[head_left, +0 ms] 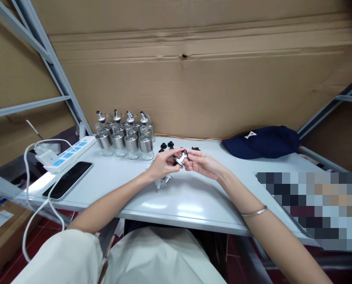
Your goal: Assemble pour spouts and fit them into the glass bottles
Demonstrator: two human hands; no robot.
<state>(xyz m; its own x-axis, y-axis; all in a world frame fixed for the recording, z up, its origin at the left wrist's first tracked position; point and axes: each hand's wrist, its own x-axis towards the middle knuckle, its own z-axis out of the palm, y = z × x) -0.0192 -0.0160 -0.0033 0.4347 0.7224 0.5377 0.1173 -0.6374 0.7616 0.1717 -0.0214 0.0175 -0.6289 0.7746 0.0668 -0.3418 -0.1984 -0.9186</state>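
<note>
The left hand (161,164) and right hand (205,162) both pinched the spout (182,158). It looked light and hard, best held round its middle.

bottles (131,144): left of pourer (181,158) | cap (263,142): right | phone (68,182): before power strip (72,152)

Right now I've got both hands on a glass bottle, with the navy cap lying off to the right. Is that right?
Not quite: the head view shows the left hand and right hand on a small metal-and-black spout, not a bottle. The glass bottles stand grouped to the left. The navy cap does lie off to the right.
</note>
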